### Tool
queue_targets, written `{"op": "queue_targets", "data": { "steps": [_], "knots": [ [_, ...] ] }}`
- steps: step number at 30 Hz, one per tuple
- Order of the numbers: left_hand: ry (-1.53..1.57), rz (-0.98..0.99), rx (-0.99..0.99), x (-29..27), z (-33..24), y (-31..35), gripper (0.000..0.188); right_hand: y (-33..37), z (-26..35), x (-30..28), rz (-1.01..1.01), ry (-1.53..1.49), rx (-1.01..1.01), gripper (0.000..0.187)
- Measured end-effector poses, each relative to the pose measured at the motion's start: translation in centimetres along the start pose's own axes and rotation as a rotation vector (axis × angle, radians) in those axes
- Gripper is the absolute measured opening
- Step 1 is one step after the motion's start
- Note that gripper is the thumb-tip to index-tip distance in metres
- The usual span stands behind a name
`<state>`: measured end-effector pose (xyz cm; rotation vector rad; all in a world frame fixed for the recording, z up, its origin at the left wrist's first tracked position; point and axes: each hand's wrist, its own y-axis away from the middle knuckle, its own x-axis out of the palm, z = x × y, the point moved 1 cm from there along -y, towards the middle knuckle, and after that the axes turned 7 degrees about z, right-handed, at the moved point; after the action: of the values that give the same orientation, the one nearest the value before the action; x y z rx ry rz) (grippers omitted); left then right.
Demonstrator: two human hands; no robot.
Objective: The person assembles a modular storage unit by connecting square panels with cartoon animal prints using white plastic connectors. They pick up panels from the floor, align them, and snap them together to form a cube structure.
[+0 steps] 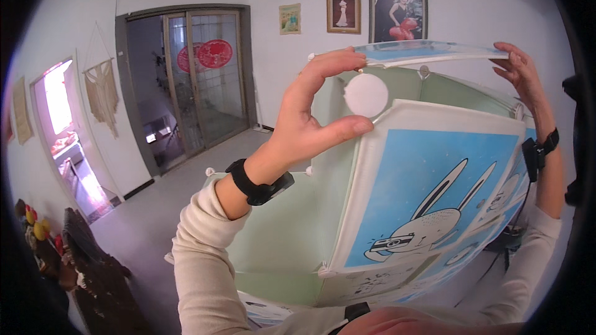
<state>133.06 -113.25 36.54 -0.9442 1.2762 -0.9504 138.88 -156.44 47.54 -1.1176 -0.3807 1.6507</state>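
Observation:
A storage cabinet of thin plastic panels stands in front of me. Its upper panel, blue and white, sits raised at the front over an open gap. My left hand is curled round the left corner, fingers on the upper panel's edge and thumb against the top corner of the rabbit-print door panel. Between thumb and fingers shows a white round connector. My right hand pinches the upper panel's right corner, fingertips over its edge. Pale green inner panels show at the left side.
Behind the cabinet are a sliding glass door with red round stickers and a wall with framed pictures. A dark wooden piece stands at lower left, beside colourful flowers. A lit doorway opens at far left.

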Motion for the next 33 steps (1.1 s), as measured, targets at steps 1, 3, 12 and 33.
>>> {"op": "queue_targets", "data": {
  "steps": [1,3,12,33],
  "knots": [
    [0.004,0.004,0.029,0.2,0.4,0.2,0.06,0.0,0.1,0.0,0.018,-0.012,0.001,0.065],
    [0.04,-0.009,0.096,0.6,1.0,0.5,0.06,0.3,0.3,0.0,0.009,-0.044,-0.003,0.06],
    [-0.03,-0.096,0.135,1.7,2.1,1.5,0.054,1.4,0.0,0.8,0.008,-0.089,0.032,0.066],
    [-0.042,-0.372,0.287,1.9,4.4,-1.0,0.028,1.4,0.1,0.9,-0.004,-0.049,0.146,0.074]
  ]
}}
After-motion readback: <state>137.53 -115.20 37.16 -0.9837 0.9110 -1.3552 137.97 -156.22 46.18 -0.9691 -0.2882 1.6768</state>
